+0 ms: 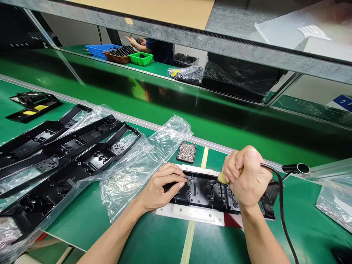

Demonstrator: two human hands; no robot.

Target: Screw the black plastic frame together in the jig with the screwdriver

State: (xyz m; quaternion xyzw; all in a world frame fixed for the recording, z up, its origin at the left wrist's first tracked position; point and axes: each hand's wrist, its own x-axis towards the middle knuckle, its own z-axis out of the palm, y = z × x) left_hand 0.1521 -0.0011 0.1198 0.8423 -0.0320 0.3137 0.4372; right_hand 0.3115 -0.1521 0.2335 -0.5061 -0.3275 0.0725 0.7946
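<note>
A black plastic frame part (203, 192) lies in a white fixture (189, 213) on the green bench. My left hand (162, 187) presses down on the part's left end, fingers spread flat. My right hand (246, 176) is closed in a fist around a corded tool (223, 178) with a yellowish grip. Its tip touches the part near the middle. The black cord (280, 205) runs off behind my wrist. A small black tray of tiny silver screws (186, 152) sits just behind the fixture.
Several long black frames (68, 154) lie on clear plastic bags (137, 165) at left. A conveyor belt (192, 106) runs behind. Blue, brown and green bins (121, 55) and another person's hands (134, 41) are far back. A bagged item (334, 203) lies at right.
</note>
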